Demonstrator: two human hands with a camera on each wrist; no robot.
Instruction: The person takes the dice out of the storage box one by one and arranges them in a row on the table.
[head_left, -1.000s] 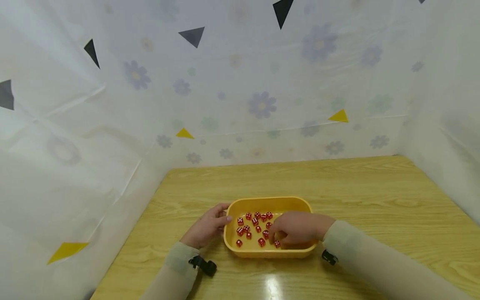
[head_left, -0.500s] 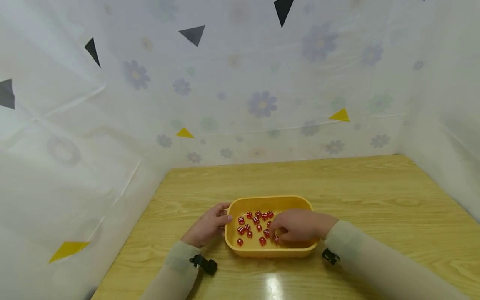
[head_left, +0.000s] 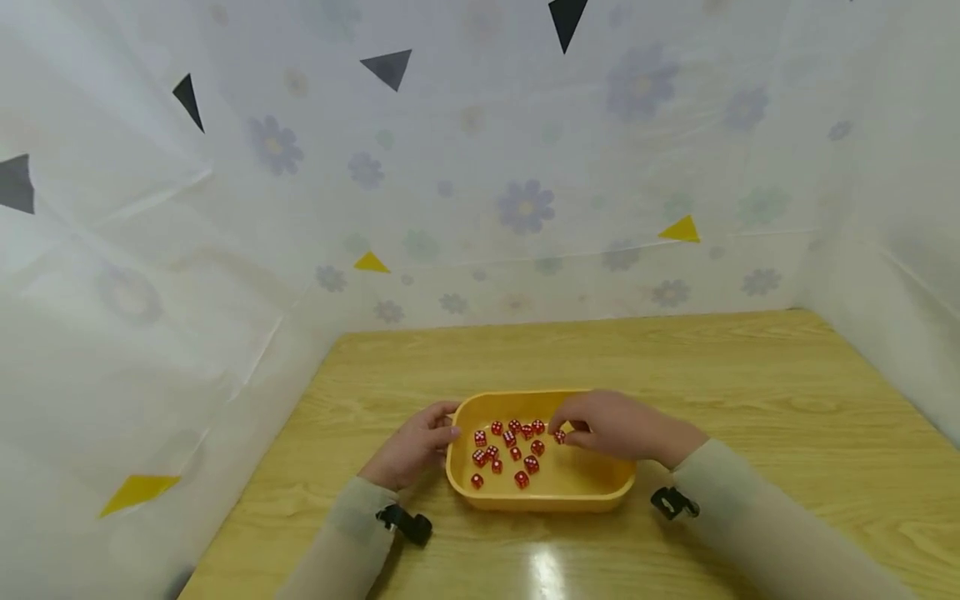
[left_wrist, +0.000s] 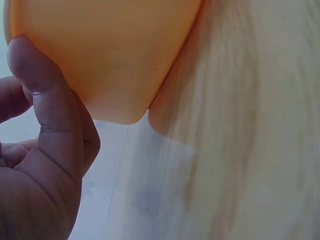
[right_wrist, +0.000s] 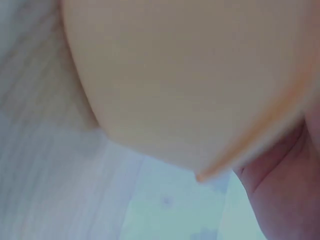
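a right hand [head_left: 611,427] pinches one red die [head_left: 558,437] just above a yellow tray [head_left: 540,497] on the wooden worktop [head_left: 750,383], the other red dice [head_left: 506,454] lying scattered in the tray between both hands. the left hand [head_left: 412,446] rests curled fingers against the tray's near end.

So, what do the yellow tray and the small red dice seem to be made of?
The yellow tray looks like smooth moulded plastic: rounded corners, even matte colour. The red dice look like glossy, perhaps translucent plastic with white pips; too small to be sure.
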